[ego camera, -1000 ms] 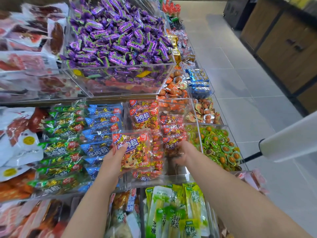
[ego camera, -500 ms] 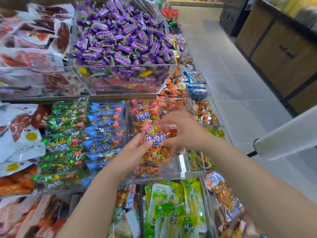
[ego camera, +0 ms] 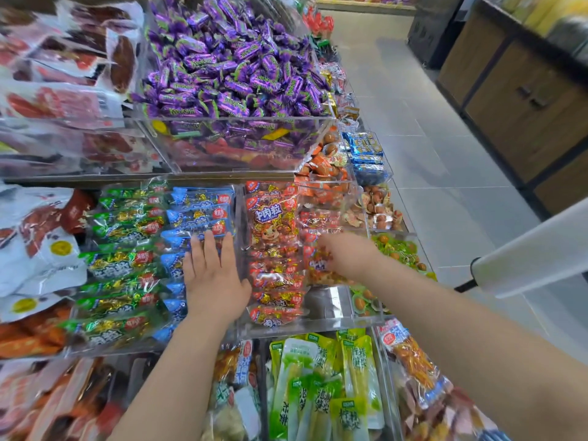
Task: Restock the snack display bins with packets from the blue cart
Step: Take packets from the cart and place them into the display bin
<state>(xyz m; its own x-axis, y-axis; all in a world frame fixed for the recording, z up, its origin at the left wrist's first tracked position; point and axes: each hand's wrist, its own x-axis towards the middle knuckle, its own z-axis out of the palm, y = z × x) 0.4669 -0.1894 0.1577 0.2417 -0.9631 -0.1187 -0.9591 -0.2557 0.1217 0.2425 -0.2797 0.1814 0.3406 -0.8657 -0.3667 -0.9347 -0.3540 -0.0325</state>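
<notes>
A clear acrylic bin [ego camera: 327, 323] on the middle shelf holds red beef-snack packets. One large red packet [ego camera: 274, 218] stands upright at the back of its left column, with smaller red packets [ego camera: 276, 281] lying in front of it. My left hand [ego camera: 213, 275] lies flat with straight fingers on the blue packets [ego camera: 197, 218] in the bin to the left. My right hand [ego camera: 348, 254] reaches into the red bin's right column, its blurred fingers curled down around a red packet [ego camera: 318, 265] there. The blue cart is out of sight.
Purple candies [ego camera: 229, 68] fill a raised clear bin above. Green packets [ego camera: 121, 268] lie left of the blue ones, and yellow-green packets [ego camera: 318, 383] sit on the lower shelf. A white roll [ego camera: 528, 249] on a black holder juts in from the right over the grey tiled aisle [ego camera: 429, 154].
The red packet both hands held now stands at the back of the bin. My left hand moved left onto the blue packets. My right hand dropped into the right column.
</notes>
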